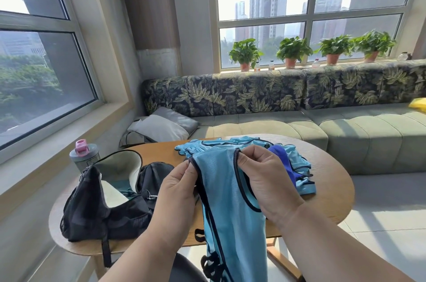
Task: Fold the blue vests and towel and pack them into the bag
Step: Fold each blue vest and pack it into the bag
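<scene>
A light-blue mesh vest with dark trim point(227, 189) hangs over the near edge of the oval wooden table point(332, 189), its shoulder straps pinched by the left hand point(178, 189) and right hand point(262, 180). Just behind lie more crumpled blue vests point(221, 143) and a dark-blue towel point(282, 162); the open black bag point(103, 208) sits to the left.

Grey bottle point(84, 155) on wooden table point(332, 180); potted plants point(292, 50) behind sofa point(265, 127)

Wooden table point(332, 180) bears black bag point(103, 203), blue vests point(230, 143), bottle point(84, 155).
</scene>
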Motion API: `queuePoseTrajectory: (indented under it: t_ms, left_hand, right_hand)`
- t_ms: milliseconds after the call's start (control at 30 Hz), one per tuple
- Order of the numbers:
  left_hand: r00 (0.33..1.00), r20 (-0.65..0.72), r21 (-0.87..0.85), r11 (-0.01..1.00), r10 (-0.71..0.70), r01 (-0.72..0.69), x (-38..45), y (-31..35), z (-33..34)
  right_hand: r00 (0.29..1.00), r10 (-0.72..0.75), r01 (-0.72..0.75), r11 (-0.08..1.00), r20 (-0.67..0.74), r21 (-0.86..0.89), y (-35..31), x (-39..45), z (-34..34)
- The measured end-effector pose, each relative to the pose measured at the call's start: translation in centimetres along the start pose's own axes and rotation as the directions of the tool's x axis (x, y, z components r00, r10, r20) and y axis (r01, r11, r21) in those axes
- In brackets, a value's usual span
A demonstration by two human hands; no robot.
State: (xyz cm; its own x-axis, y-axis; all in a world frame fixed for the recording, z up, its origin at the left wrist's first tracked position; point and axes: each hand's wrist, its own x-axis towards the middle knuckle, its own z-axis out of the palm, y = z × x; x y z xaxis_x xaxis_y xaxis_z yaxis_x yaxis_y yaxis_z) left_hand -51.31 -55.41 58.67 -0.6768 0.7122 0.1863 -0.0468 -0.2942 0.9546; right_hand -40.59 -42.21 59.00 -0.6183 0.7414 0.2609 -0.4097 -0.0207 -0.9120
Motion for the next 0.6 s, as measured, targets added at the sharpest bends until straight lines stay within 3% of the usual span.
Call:
queuePoseTrajectory:
  t_ms: [167,300,467,600]
  left_hand:
    - [1.000,0.002,-0.032,0.999,-0.024,0.024,0.5,1.0,0.3]
    - [0.996,-0.082,-0.036,0.999,-0.020,0.017,1.7,2.3,0.2]
    - [0.992,-0.127,-0.076,0.997,-0.023,0.013,2.9,3.3,-0.4]
    - [0.991,-0.135,-0.029,0.999,0.013,-0.017,3.3,3.3,-1.1]
  right_hand:
    - [0.999,-0.028,0.029,0.999,0.025,-0.042,-0.1,0.2,-0.2]
    - [0.993,0.007,0.000,0.998,0.120,-0.060,0.0,0.2,-0.7]
    - [0.939,0.140,0.005,0.908,0.315,-0.418,2.2,0.3,-2.3]
    - [0.911,0.147,0.100,0.828,0.385,-0.552,3.4,0.2,-2.9]
